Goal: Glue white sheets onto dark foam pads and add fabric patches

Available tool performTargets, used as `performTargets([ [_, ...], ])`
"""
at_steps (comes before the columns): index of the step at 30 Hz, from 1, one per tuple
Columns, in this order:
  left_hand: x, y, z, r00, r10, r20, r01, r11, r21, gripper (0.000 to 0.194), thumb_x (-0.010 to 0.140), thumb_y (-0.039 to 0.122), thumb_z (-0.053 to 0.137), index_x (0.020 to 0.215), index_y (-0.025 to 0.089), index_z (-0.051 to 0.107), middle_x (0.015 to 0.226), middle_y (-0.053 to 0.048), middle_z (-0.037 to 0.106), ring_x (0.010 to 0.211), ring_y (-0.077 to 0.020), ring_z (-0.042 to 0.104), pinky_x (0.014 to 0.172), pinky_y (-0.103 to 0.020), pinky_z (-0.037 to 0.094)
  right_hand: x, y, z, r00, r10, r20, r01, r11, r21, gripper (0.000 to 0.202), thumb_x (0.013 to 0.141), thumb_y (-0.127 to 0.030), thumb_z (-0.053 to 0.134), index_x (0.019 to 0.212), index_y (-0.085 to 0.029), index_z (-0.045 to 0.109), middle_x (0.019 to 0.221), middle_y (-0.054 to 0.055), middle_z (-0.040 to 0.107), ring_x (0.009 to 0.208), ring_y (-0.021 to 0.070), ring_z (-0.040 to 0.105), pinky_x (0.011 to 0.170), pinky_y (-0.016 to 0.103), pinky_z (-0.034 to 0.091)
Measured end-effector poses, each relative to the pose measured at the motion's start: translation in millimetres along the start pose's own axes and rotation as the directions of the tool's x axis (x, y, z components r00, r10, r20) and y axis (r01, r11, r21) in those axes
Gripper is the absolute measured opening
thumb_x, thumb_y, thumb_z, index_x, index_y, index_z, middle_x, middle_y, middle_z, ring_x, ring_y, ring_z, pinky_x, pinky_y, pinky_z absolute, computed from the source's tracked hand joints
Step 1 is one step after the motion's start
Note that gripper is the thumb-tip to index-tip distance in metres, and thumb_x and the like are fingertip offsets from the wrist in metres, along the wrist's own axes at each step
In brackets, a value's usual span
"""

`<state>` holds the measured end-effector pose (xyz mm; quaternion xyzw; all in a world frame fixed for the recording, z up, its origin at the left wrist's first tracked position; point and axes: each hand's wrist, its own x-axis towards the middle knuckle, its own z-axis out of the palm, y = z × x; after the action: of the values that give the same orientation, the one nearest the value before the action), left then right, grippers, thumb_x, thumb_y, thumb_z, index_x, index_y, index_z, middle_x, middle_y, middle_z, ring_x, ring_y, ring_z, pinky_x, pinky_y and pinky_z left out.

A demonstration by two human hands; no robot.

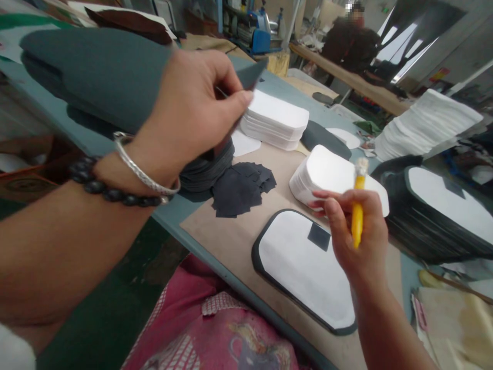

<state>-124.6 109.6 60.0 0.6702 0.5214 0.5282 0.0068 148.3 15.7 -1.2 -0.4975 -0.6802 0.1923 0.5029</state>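
Observation:
My left hand (200, 103) is closed in a pinch on the edge of a dark grey sheet (253, 76), raised above the table; the hand hides much of this sheet. Thumb and fingers of my right hand (360, 226) are closed round a yellow pen-like stick (358, 210) with a pale upper end. Below that hand lies a rounded dark panel with a white sheet (300, 267) on top and a small dark square (319, 236) near its upper edge. A heap of loose dark squares (242, 190) lies to the left, beside a dark stack (208, 172).
White rounded pieces stand in stacks (325, 172) behind my right hand and farther back (277, 118). Large dark sheets (96, 77) cover the table's left. At right are a tall layered stack (442, 210) and a white pile (427, 123). A person (350, 41) is in the background.

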Motion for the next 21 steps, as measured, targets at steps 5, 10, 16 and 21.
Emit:
performTargets([
  [5,-26.8,46.6,43.0,0.977,-0.051,0.207,0.127,0.919,-0.374,0.027,0.095,0.025,0.066,0.069,0.019,0.067,0.067,0.001,0.065,0.067,-0.0128,0.062,0.064,-0.025,0.047,55.5,-41.7,35.2,0.994,-0.012,0.11,-0.003,0.992,0.129,0.034,0.098,-0.056,0.055,0.103,-0.023,0.048,0.094,-0.003,0.066,0.086,0.0147,0.073,0.072,0.03,0.058],
  [10,-43.5,57.0,59.0,0.908,-0.126,0.399,0.38,0.65,-0.659,0.034,0.105,0.042,0.05,0.096,0.017,0.072,0.093,-0.001,0.074,0.083,-0.0131,0.073,0.07,-0.022,0.056,73.8,-29.3,14.2,0.993,-0.114,-0.032,0.109,0.984,-0.138,0.029,0.087,-0.038,0.075,0.094,-0.02,0.053,0.082,-0.007,0.053,0.072,0.0073,0.06,0.065,0.022,0.049],
  [16,-80.7,14.4,88.2,0.807,-0.345,0.479,0.591,0.49,-0.641,0.023,0.097,0.037,0.061,0.099,0.016,0.07,0.107,-0.008,0.073,0.091,-0.0159,0.07,0.072,-0.023,0.056,79.4,-22.6,-30.8,0.989,-0.139,-0.053,0.136,0.989,-0.066,0.029,0.08,-0.016,0.081,0.088,-0.022,0.054,0.075,-0.007,0.049,0.059,0.0065,0.047,0.053,0.02,0.039],
  [21,-142.0,10.1,114.1,0.543,-0.399,0.739,0.82,0.443,-0.364,0.02,0.092,0.035,0.065,0.095,0.015,0.067,0.095,-0.008,0.07,0.088,-0.0193,0.068,0.07,-0.027,0.055,76.7,-56.4,-55.9,0.983,-0.151,-0.107,0.136,0.981,-0.136,0.025,0.084,-0.018,0.081,0.098,-0.026,0.062,0.098,0.001,0.059,0.08,0.0141,0.059,0.068,0.027,0.05],
])
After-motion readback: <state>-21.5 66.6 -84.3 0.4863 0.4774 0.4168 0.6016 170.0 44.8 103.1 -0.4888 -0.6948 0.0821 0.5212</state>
